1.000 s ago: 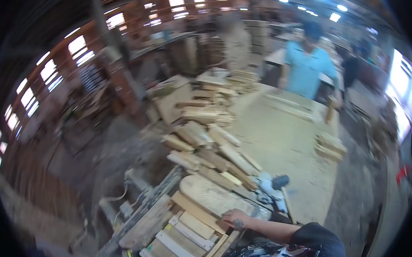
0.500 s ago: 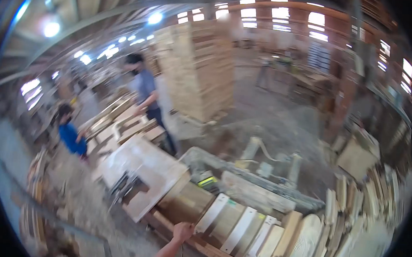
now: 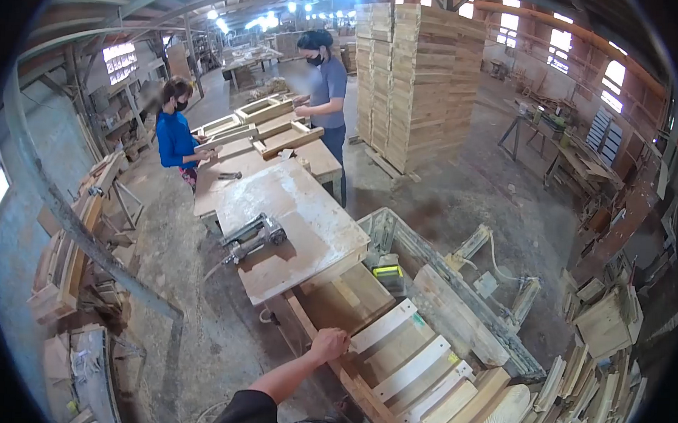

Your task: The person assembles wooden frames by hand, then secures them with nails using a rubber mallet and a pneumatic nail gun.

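Observation:
My left hand (image 3: 329, 345) is closed over the near side rail (image 3: 354, 384) of a long wooden frame. Its knuckles are beside the near end of a white-painted slat (image 3: 383, 325); what lies under the fingers is hidden. Another white slat (image 3: 411, 368) and several curved wooden pieces (image 3: 473, 399) lie across the same frame to the right. My right hand is not in view.
A worktable (image 3: 301, 202) adjoins the frame, with a power tool (image 3: 254, 239) on it. Two people (image 3: 177, 133) (image 3: 329, 98) stand at wooden frames beyond. Tall stacked boards (image 3: 412, 86) stand behind. A metal pole (image 3: 88, 238) slants at left; wood scraps (image 3: 581, 388) are piled right.
My view has turned left and steadied, so the scene sits farther right. My left hand keeps its place at the rail by the slat. My right hand, partly visible at the bottom edge before, is out of view.

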Demonstrator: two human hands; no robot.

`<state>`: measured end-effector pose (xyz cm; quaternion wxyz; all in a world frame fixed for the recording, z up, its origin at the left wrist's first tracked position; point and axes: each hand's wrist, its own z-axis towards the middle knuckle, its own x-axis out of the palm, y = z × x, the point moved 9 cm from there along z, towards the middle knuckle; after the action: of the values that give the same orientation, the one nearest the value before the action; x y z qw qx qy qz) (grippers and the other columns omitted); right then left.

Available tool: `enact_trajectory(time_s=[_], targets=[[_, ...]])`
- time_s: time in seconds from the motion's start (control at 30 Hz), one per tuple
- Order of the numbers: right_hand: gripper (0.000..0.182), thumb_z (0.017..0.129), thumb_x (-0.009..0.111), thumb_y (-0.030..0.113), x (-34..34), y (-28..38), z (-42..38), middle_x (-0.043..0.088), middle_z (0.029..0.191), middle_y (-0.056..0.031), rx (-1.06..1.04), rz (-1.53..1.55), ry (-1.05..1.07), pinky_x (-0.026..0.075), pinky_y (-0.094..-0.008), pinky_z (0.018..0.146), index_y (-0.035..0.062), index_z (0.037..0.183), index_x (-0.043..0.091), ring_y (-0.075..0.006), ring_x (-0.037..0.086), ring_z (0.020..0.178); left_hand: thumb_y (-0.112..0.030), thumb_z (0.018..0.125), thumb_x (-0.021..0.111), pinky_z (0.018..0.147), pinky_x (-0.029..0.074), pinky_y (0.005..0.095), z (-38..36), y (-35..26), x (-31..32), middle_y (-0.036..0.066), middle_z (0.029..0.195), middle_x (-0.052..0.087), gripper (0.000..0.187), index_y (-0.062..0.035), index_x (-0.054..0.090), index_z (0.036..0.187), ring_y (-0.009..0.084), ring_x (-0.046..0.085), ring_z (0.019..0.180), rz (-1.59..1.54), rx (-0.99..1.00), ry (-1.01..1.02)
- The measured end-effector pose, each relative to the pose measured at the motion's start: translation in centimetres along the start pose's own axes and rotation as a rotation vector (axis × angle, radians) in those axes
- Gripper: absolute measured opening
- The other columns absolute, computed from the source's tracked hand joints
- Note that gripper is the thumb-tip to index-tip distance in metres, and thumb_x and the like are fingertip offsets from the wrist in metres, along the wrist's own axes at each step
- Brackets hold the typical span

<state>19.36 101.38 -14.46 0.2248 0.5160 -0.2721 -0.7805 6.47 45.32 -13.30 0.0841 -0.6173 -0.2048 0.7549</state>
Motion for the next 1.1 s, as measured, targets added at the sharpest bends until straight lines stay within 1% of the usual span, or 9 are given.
enact_trajectory(time_s=[0.1,0.17,0.33,0.53,0.67,0.73,0.83,1.07,1.1], targets=[[0.025,0.093,0.060,0.012,0.3,-4.1,-0.9,0.066,0.098,-0.0151,0.241,0.258,-0.063,0.054,-0.0342,0.072,-0.0061,0.111,0.064,-0.0269,0.064,0.083,-0.022,0.086,0.061,0.062,0.054,0.0453,0.2,-0.7,-1.4,0.016,0.075,0.063,0.019,-0.0041,0.061,0.079,0.0347,0.066,0.067,0.016,0.025,-0.106],[0.025,0.097,0.053,0.014,-1.0,4.4,0.2,0.065,0.096,-0.0153,-0.320,-0.240,-0.011,0.053,-0.0335,0.070,-0.0055,0.109,0.064,-0.0264,0.064,0.082,-0.026,0.088,0.057,0.067,0.055,0.0479,0.3,-0.4,-1.2,0.019,0.079,0.066,0.030,-0.0012,0.064,0.074,0.0362,0.067,0.073,0.003,-0.028,-0.068],[0.028,0.099,0.049,0.016,-2.4,7.8,2.0,0.065,0.084,-0.0141,-0.287,-0.140,-0.067,0.051,-0.0341,0.065,-0.0049,0.094,0.067,-0.0259,0.063,0.075,-0.029,0.086,0.055,0.068,0.055,0.0479,0.6,-0.3,0.2,0.021,0.076,0.068,0.035,-0.0008,0.068,0.072,0.0377,0.068,0.073,0.011,-0.047,0.153],[0.014,0.086,0.069,0.010,-2.8,12.1,2.5,0.063,0.076,-0.0103,-0.417,-0.385,-0.082,0.048,-0.0305,0.056,-0.0030,0.090,0.068,-0.0243,0.059,0.066,-0.032,0.087,0.055,0.070,0.056,0.0476,0.5,0.4,1.1,0.021,0.075,0.069,0.036,-0.0025,0.072,0.076,0.0375,0.069,0.074,0.025,-0.071,0.203],[0.017,0.078,0.073,0.005,-1.5,7.2,1.7,0.063,0.075,-0.0099,-0.328,-0.330,-0.087,0.049,-0.0306,0.056,-0.0035,0.092,0.068,-0.0243,0.059,0.066,-0.033,0.087,0.054,0.070,0.055,0.0480,0.4,0.4,0.9,0.021,0.076,0.069,0.037,-0.0021,0.072,0.077,0.0379,0.069,0.074,0.018,-0.070,0.191],[0.025,0.070,0.076,0.003,0.6,-5.4,-0.5,0.066,0.076,-0.0115,0.276,0.104,-0.070,0.051,-0.0345,0.058,-0.0044,0.092,0.069,-0.0272,0.063,0.068,-0.033,0.087,0.054,0.070,0.055,0.0481,0.6,0.3,1.0,0.021,0.076,0.069,0.037,-0.0020,0.072,0.078,0.0381,0.069,0.074,0.025,-0.067,0.211],[0.020,0.075,0.074,0.007,-2.5,10.3,2.4,0.068,0.080,-0.0140,-0.328,-0.351,-0.091,0.052,-0.0366,0.059,-0.0052,0.091,0.069,-0.0289,0.066,0.070,-0.033,0.087,0.054,0.069,0.055,0.0483,0.6,0.2,1.1,0.021,0.076,0.069,0.037,-0.0018,0.071,0.079,0.0380,0.069,0.073,0.044,-0.067,0.229],[0.016,0.086,0.064,0.009,-1.8,9.2,1.9,0.069,0.080,-0.0151,-0.382,-0.412,-0.081,0.053,-0.0362,0.059,-0.0054,0.091,0.068,-0.0275,0.066,0.069,-0.032,0.086,0.055,0.067,0.055,0.0485,0.5,0.4,1.4,0.021,0.074,0.069,0.035,-0.0019,0.071,0.077,0.0370,0.069,0.070,0.056,-0.047,0.194],[0.016,0.089,0.061,0.009,-0.9,3.3,1.5,0.069,0.080,-0.0141,-0.081,-0.150,-0.045,0.052,-0.0361,0.058,-0.0053,0.091,0.068,-0.0271,0.066,0.069,-0.032,0.086,0.055,0.067,0.055,0.0485,0.5,0.4,1.4,0.021,0.074,0.069,0.035,-0.0019,0.071,0.077,0.0370,0.069,0.070,0.057,-0.046,0.198]])
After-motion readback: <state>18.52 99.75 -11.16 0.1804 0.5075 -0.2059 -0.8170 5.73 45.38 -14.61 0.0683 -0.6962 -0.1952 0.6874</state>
